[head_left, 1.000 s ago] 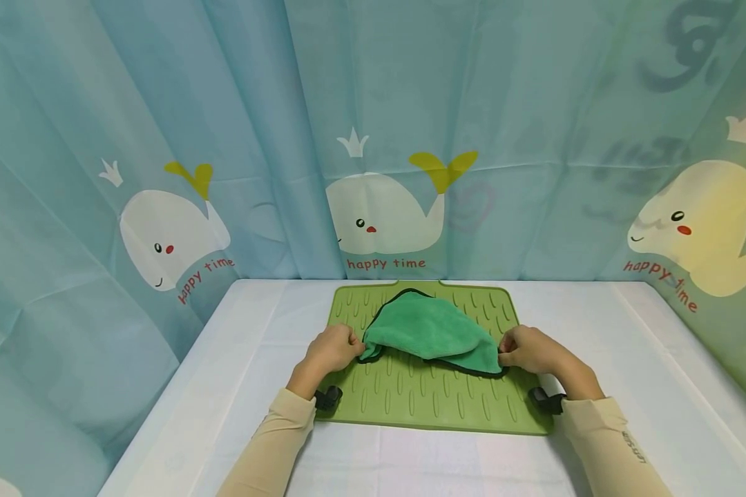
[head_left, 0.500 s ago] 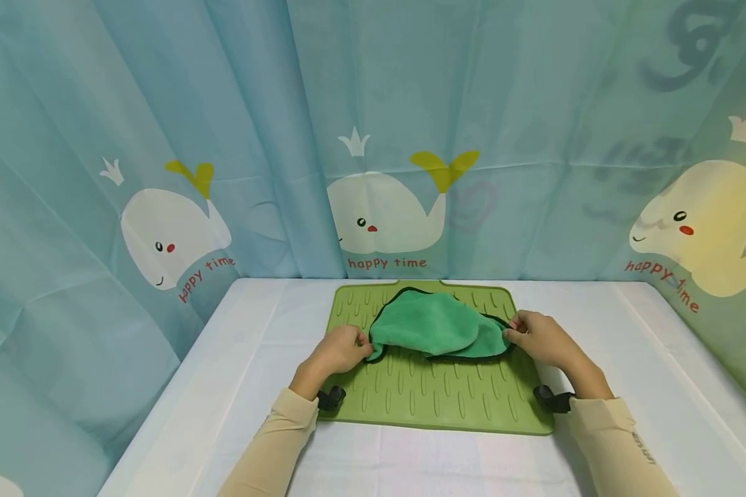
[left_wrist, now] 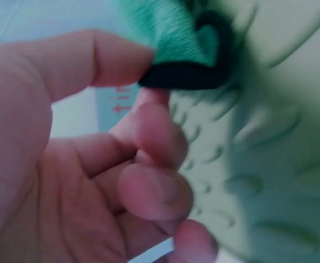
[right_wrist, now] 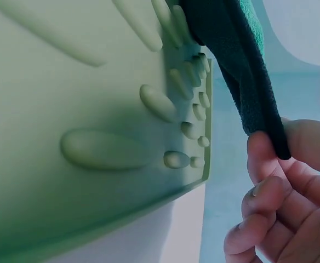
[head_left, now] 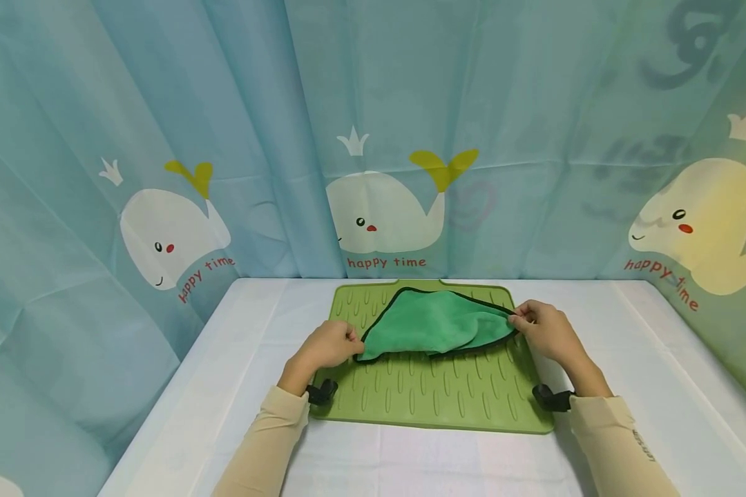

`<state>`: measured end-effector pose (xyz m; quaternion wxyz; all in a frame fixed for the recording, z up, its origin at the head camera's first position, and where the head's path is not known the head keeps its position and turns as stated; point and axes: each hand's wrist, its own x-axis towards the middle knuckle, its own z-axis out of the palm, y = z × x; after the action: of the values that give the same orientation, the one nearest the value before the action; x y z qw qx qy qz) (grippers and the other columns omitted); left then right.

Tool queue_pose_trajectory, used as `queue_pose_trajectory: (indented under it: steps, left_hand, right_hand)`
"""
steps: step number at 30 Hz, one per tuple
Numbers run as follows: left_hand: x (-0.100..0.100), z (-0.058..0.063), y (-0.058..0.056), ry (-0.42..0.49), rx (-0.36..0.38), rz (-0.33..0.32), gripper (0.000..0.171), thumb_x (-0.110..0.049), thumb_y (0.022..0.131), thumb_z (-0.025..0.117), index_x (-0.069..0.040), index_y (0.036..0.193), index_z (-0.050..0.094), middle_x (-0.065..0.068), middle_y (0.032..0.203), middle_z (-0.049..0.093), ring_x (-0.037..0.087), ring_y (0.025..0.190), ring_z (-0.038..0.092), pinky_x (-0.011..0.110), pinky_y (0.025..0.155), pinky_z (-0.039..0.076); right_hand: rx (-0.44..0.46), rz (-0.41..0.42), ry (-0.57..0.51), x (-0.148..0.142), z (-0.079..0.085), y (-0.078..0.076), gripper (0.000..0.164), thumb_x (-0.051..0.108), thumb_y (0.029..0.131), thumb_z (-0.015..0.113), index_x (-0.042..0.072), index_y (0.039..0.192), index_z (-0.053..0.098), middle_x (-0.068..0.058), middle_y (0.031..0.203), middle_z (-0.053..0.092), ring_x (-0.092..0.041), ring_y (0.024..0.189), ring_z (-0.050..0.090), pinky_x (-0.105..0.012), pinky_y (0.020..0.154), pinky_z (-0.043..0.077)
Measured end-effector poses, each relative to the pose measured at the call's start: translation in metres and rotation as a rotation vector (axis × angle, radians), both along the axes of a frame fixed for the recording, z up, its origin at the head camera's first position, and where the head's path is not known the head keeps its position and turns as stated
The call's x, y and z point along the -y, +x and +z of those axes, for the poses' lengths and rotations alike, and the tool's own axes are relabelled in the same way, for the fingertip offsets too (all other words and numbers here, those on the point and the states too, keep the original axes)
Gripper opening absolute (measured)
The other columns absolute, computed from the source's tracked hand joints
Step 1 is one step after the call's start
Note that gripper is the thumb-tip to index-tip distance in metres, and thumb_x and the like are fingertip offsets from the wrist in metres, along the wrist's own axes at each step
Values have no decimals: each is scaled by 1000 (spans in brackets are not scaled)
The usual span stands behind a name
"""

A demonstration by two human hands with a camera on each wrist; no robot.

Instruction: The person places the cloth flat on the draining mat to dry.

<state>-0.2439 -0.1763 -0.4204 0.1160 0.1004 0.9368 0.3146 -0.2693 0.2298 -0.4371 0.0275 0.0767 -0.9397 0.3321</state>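
A green cloth [head_left: 425,321] with a black edge spans between both hands, over the far half of a ribbed green mat [head_left: 410,393]. At its left corner, my left hand [head_left: 332,343] pinches the black edging between thumb and index finger; the left wrist view shows the cloth [left_wrist: 176,44] in that pinch, with the other fingers curled below. My right hand [head_left: 547,331] pinches the right corner near the mat's right edge. From the right wrist, the cloth's corner [right_wrist: 253,82] appears raised off the mat [right_wrist: 116,115]. Folds run across the cloth's right part.
The mat lies on a white-covered table [head_left: 255,331]. Behind and on both sides hangs a light blue curtain [head_left: 273,138] printed with whales. A black strap with a small device [head_left: 323,392] sits at each wrist.
My right hand has moved back and slightly right, lifting the cloth's right corner from the mat's front side toward its far edge. My left hand has shifted slightly left, stretching the cloth wider.
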Motion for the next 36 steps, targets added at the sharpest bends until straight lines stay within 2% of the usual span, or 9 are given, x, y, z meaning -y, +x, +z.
queue_pose_trajectory:
  steps: [7,11,13,18,21,23,26,30,36]
  left_hand:
    - [10,12,2,-30,103,-91,50,-13,92,67,-21,52,38,-8,50,28,9,46,21,28,52,32]
    - [11,14,5,-52,161,-115,36,-13,94,68,-13,59,60,-2,53,47,10,47,29,27,53,34]
    - [10,15,6,-58,172,-119,33,-16,96,69,-10,63,64,-1,55,51,10,47,32,27,52,35]
    - [8,13,3,-52,100,-74,44,-25,100,67,-14,60,50,-6,52,39,10,46,27,27,50,30]
    - [4,12,-1,-71,15,-6,33,-27,100,66,-15,70,60,-5,57,44,10,47,30,27,51,32]
    - [2,11,-3,-90,-43,35,20,-27,100,66,-14,85,69,-4,65,55,11,50,38,28,53,36]
    - [-1,10,-7,-105,-102,54,15,-27,100,66,-13,101,74,-1,75,64,13,54,46,29,56,40]
    - [-5,12,-15,-150,-126,28,14,-26,100,67,-14,101,74,-1,74,65,13,54,46,29,56,40]
    - [-13,13,-48,-227,-135,-32,16,-21,101,62,-14,90,72,-1,69,60,13,54,42,30,57,37]
  right_hand:
    - [3,7,-2,-2,0,0,22,21,104,61,0,105,65,-10,88,66,-19,73,55,-33,62,42]
    - [30,37,-4,-2,2,1,22,21,103,61,-1,106,65,-11,90,66,-19,75,55,-34,64,42]
    - [62,57,-5,-2,3,2,25,23,104,61,-1,107,65,-12,93,67,-19,78,57,-34,66,43]
    - [193,83,-15,-4,5,2,33,32,105,58,0,105,66,-8,88,68,-19,79,56,-34,68,42]
    - [263,88,-4,-7,5,1,35,35,104,58,3,94,66,-5,81,65,-18,72,49,-34,64,38]
    - [289,98,2,-7,5,1,34,33,104,58,5,86,64,-5,78,62,-18,67,43,-33,61,36]
    - [272,124,-4,-6,2,0,30,26,103,60,5,82,62,-4,76,60,-17,64,40,-33,59,35]
    - [218,137,-18,-2,-2,0,25,20,102,60,6,81,60,-4,74,60,-17,63,42,-33,58,37]
    - [134,112,-18,0,-3,2,23,20,105,56,4,89,59,-7,81,61,-19,66,45,-34,60,37]
